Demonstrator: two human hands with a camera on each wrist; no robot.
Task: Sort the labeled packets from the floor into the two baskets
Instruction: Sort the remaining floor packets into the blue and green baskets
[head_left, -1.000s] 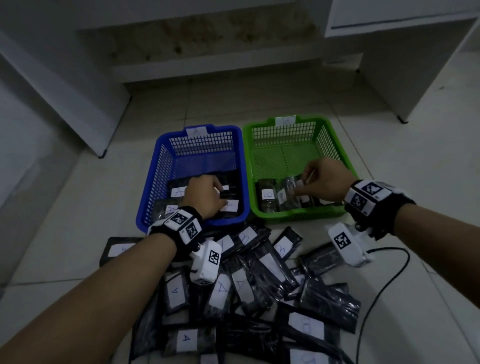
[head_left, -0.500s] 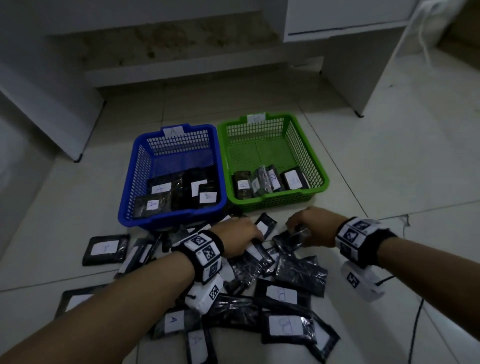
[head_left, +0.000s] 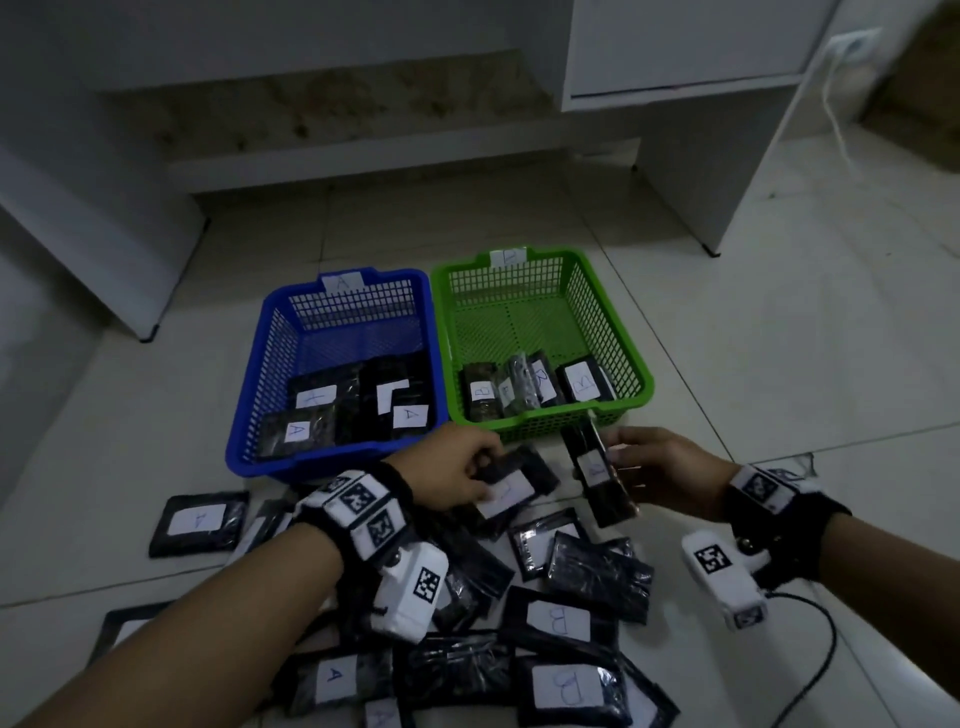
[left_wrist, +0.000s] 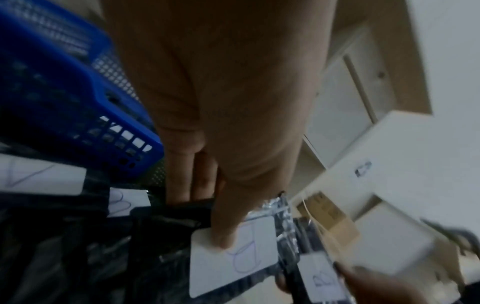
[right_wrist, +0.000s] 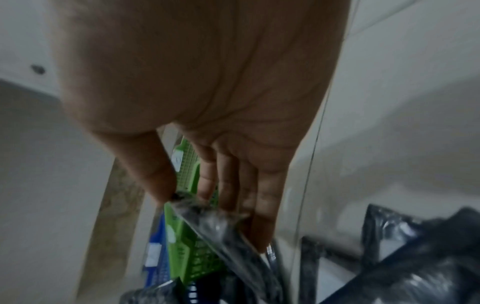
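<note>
While both hands lift packets off the floor (head_left: 779, 364):
Head view: left hand (head_left: 447, 467) pinches a labelled packet (head_left: 511, 491) near the blue basket (head_left: 244, 431); right hand (head_left: 660, 467) holds another packet (head_left: 597, 475) just before the green basket (head_left: 641, 374).
Left wrist: thumb (left_wrist: 223, 236) presses the label, letter unclear.
Right wrist: fingers (right_wrist: 262, 226) grip crinkled plastic.
Next: read each letter, then drop into the matching basket.

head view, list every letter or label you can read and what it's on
"A": tag on the blue basket, faint.
"A": two packets in the blue basket.
"B": packets in the green basket.
"B": two floor packets.
"A": floor packet.
Green basket's tag and the labels held by both hands: too blurred to read.
</note>
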